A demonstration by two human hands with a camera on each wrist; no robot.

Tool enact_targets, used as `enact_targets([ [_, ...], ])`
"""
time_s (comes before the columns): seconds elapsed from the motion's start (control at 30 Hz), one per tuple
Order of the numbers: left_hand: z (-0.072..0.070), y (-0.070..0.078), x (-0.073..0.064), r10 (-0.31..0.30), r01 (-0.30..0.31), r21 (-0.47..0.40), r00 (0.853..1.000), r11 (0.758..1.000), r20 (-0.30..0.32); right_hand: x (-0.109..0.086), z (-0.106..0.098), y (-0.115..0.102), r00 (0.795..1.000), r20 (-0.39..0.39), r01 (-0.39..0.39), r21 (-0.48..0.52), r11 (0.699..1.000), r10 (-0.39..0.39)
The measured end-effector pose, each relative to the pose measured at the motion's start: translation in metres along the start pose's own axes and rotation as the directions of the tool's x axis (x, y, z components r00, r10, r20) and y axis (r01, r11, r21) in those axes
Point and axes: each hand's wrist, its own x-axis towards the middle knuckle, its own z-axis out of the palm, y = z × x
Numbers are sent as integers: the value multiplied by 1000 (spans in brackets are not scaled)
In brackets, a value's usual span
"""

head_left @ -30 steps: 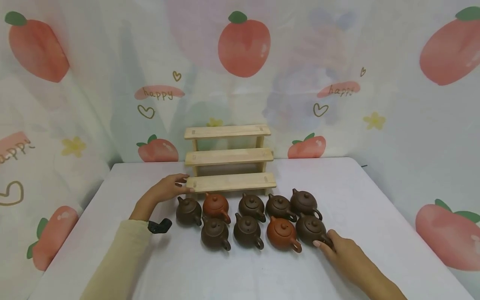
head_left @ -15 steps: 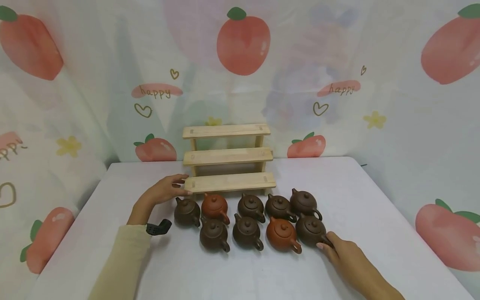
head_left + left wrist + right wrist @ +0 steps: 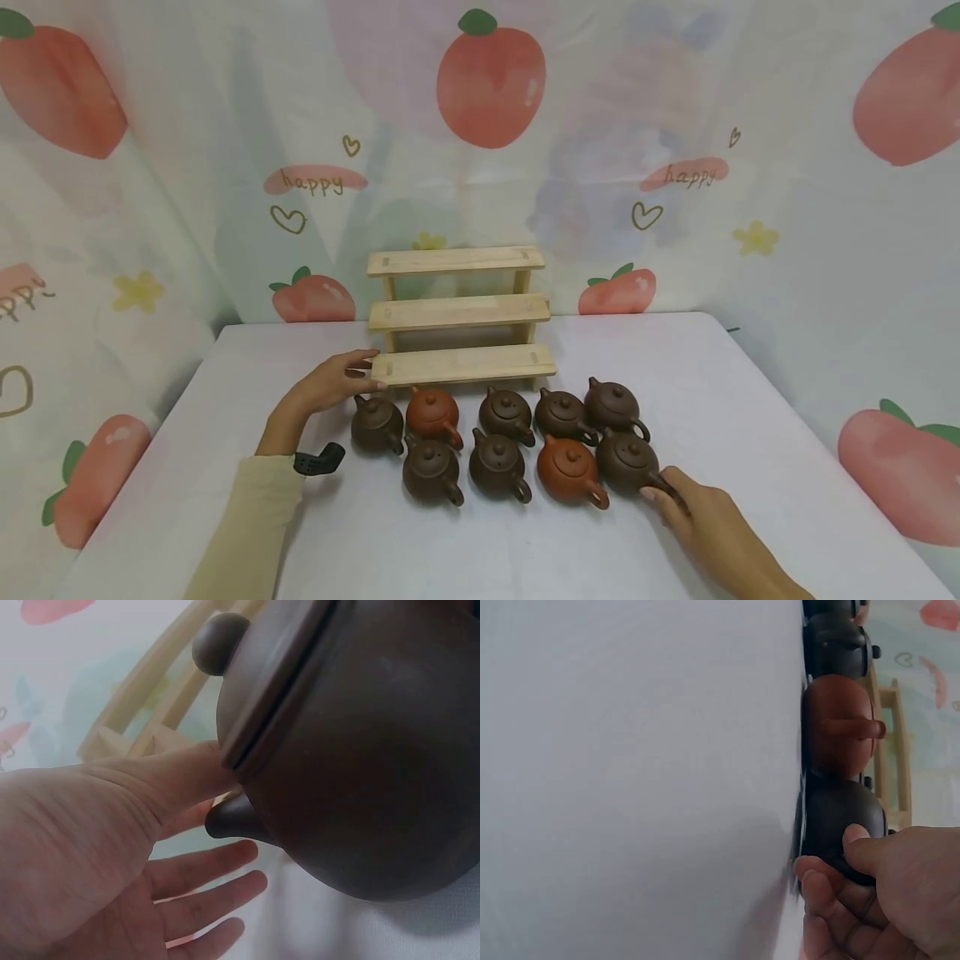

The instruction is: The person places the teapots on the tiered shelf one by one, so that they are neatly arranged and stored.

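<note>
At the right end of the front row, my right hand (image 3: 708,521) pinches the handle of a dark brown teapot (image 3: 627,458) between thumb and fingers. The teapot stands on the table, beside a reddish-brown teapot (image 3: 567,469). My left hand (image 3: 330,383) is at the left end of a three-step wooden display stand (image 3: 463,364), its thumb and fingertips by the lowest board. In the left wrist view the other fingers (image 3: 214,904) are extended and spread. A dark teapot (image 3: 382,765) there hides the thumb's tip, so its contact with the board cannot be seen.
More teapots fill two rows before the stand: a reddish-brown one (image 3: 432,413) and several dark ones, such as one at the left (image 3: 377,425) and one at the back right (image 3: 612,406). A white cloth covers the table (image 3: 480,554); a printed curtain (image 3: 487,200) hangs behind.
My right hand has shifted slightly right and toward me at the teapot's handle, showing more of the handle. My left hand stays at the stand's end. The head view has moved a little.
</note>
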Motion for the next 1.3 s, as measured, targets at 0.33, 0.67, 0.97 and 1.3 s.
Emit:
enact_targets([
  [0.33,1,0,0,-4,4,8,1000,1000,-7,5,-12,-3,989,-97,114,3,993,-113],
  [0.67,2,2,-1,13,-13,22,1000,1000,-12,31,-32,-18,979,-92,187,27,982,-184],
  [0.97,2,-1,0,-9,9,29,1000,1000,-13,96,-53,-32,974,-79,213,16,977,-211],
  [1.3,1,-1,1,-20,20,27,1000,999,-14,190,-82,-55,981,-20,193,-6,981,-193],
])
